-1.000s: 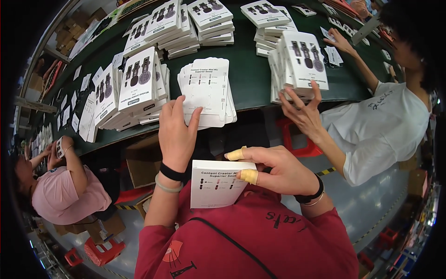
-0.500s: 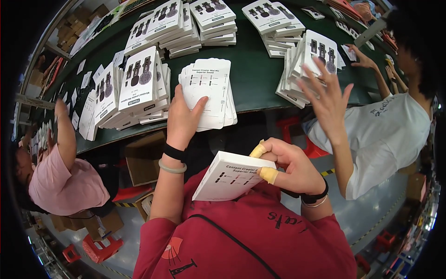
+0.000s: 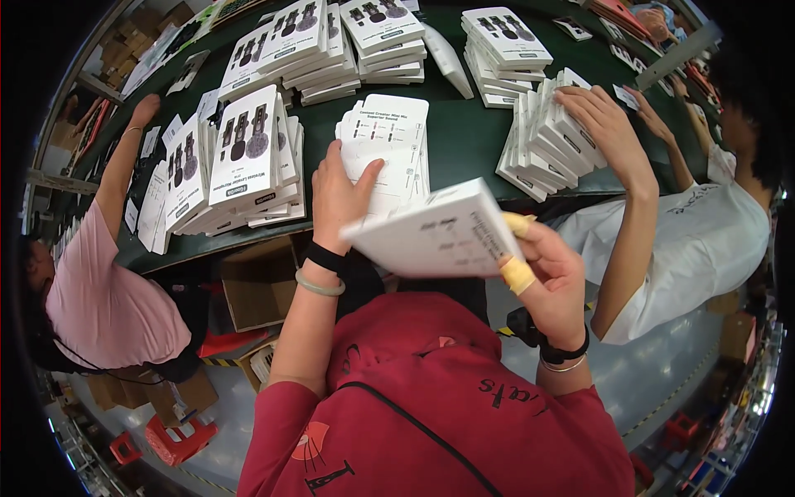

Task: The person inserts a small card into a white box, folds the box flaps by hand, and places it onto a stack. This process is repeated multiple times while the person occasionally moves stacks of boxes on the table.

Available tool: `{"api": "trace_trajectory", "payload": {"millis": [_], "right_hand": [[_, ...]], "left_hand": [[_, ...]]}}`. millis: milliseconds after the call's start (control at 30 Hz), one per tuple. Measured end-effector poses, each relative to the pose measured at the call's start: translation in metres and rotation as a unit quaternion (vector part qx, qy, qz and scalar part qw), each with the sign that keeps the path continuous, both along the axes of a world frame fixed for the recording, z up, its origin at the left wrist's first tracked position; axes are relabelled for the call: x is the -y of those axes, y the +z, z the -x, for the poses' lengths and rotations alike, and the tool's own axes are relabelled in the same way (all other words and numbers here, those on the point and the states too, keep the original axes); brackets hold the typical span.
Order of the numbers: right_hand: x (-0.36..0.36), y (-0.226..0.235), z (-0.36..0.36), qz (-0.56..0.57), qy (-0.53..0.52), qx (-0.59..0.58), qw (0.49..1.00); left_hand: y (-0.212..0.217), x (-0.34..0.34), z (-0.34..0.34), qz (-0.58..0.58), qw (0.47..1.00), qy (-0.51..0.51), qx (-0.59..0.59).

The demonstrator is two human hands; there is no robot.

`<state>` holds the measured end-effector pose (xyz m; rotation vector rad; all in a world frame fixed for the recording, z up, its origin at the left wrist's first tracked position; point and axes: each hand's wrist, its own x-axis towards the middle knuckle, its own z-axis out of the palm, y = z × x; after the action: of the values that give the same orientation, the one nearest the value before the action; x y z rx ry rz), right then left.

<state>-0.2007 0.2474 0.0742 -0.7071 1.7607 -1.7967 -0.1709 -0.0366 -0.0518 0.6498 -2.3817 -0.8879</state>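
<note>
The right hand [image 3: 555, 283] had its grip clamped on the tilted box [image 3: 426, 234], near the counter [image 3: 464, 137] — seemingly a carrying step. The left hand [image 3: 338, 200], grip apart, was at the stack [image 3: 404, 149]; the next move called for clearance.

A white box [image 3: 439, 232] is gripped by the right hand [image 3: 553, 277] — tilted, blurred, its left end near the left hand [image 3: 341, 199]. Yellow tape [image 3: 517, 275] is wrapped around the right thumb and a finger. The left hand is laid along the near-left edge of a pile of white printed cards [image 3: 397, 124]. Left of that hand, printed boxes [image 3: 240, 149] are stacked on the green table [image 3: 464, 141]; beyond the right hand, another stack [image 3: 542, 137] is touched by a co-worker's hand [image 3: 609, 128].
</note>
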Motion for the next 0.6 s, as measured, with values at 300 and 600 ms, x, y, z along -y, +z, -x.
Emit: {"api": "trace_trajectory", "payload": {"millis": [300, 600], "right_hand": [[0.018, -0.044, 0.034, -0.091, -0.148, -0.356, 0.918], [0.042, -0.116, 0.062, -0.155, -0.156, -0.433, 0.874]], "left_hand": [[0.026, -0.013, -0.02, 0.063, 0.992, 0.064, 0.084], [0.029, -0.009, -0.031, -0.065, 0.997, 0.024, -0.029]]}}
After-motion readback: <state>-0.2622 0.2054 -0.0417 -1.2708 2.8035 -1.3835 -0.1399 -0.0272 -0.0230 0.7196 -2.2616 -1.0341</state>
